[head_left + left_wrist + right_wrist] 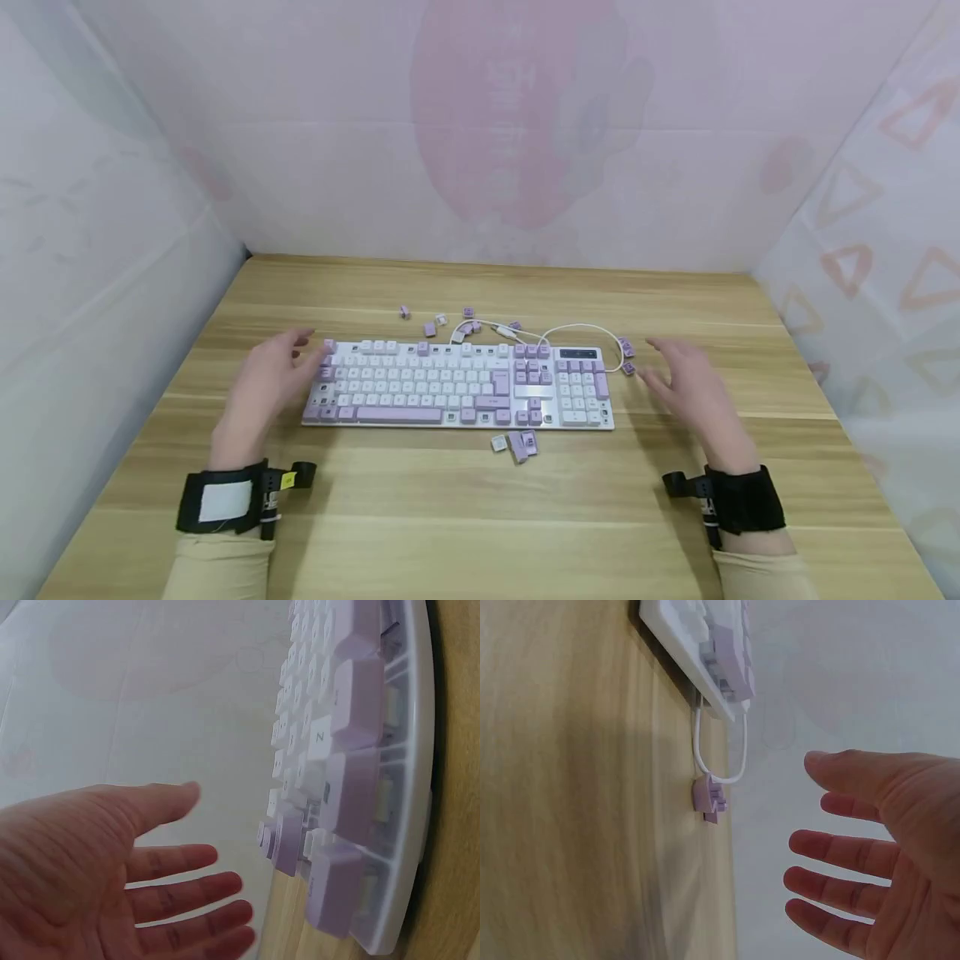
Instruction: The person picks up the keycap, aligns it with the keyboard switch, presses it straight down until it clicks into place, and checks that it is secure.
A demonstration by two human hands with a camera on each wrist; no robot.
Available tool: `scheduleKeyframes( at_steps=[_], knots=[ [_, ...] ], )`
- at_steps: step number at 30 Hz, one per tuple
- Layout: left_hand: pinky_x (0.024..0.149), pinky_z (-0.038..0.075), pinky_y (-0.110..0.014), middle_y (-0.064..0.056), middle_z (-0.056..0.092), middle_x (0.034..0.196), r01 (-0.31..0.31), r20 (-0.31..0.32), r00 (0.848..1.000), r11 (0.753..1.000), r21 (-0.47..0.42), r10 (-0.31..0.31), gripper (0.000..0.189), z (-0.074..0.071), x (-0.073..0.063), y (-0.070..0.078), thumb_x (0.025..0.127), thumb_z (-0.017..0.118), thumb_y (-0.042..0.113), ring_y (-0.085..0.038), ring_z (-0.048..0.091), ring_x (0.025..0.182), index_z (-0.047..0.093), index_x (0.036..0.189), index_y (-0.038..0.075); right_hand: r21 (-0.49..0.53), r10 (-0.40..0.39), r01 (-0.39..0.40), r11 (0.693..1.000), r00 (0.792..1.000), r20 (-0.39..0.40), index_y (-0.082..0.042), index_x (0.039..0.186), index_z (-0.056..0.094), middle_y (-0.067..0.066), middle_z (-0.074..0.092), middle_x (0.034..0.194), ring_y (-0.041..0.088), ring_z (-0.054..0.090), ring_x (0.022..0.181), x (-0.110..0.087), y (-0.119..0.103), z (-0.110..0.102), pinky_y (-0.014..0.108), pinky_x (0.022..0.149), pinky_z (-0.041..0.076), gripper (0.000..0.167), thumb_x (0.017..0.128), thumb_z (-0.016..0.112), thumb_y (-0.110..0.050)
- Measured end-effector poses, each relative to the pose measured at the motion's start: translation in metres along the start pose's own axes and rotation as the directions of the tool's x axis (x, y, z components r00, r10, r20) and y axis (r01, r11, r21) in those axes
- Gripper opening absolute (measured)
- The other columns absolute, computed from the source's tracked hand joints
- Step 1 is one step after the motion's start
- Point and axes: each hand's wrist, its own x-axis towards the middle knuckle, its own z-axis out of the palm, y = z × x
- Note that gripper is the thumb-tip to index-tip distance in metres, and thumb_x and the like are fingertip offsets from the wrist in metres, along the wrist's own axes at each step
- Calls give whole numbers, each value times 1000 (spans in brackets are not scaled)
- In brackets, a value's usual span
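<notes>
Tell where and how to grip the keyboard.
The keyboard is probably best taken by its short ends: left hand from the left, right hand from the right; it lies long and flat between them. On the right, grip nearer the front: the cable loops past the rear corner.

Keyboard [444, 387] cut off by top edge in both wrist views. In head view: most key legends [492, 402] too small to read; cable [579, 326] apparently part-hidden by keyboard; wall print [495, 125] blurred; sleeves [217, 568], counter [480, 533] cut off by bottom edge.
</notes>
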Motion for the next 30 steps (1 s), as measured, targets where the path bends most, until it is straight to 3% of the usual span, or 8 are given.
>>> scheduleKeyframes(
  at_steps=[5, 16, 21, 30],
  knots=[
    [98, 45, -63, -30, 48, 145, 13, 87, 996, 1000, 13, -14, 72, 3, 3, 3, 101, 47, 53, -48, 50, 128, 36, 152, 2, 26, 37, -39, 999, 995, 96, 0, 136, 55, 30, 58, 134, 49, 52, 125, 4, -1, 11, 64, 106, 40, 49, 91, 70, -10],
    [94, 50, -58, -32, 54, 137, -5, 138, 990, 999, 48, -2, 69, 9, 5, 5, 101, 54, 40, -46, 56, 121, 35, 151, -4, 9, -26, 25, 1000, 996, 89, 6, 125, 61, 30, 61, 127, 47, 56, 119, 9, 1, 24, 61, 104, 43, 40, 86, 70, 0],
    [100, 45, -62, -36, 49, 140, 2, 177, 984, 997, 83, -17, 72, 13, 6, 4, 101, 53, 42, -49, 53, 125, 31, 152, -5, 5, -21, 20, 1000, 995, 97, 7, 124, 62, 31, 61, 125, 48, 56, 117, 10, 3, 30, 61, 103, 44, 40, 85, 70, 1],
    [104, 42, -65, -40, 43, 143, 11, 185, 982, 994, 112, -32, 74, 14, 5, 3, 102, 52, 43, -52, 49, 127, 31, 152, -6, -12, -51, 53, 999, 992, 112, 5, 113, 68, 30, 62, 122, 47, 58, 116, 12, 0, 34, 60, 101, 45, 25, 88, 65, 5]
  ],
)
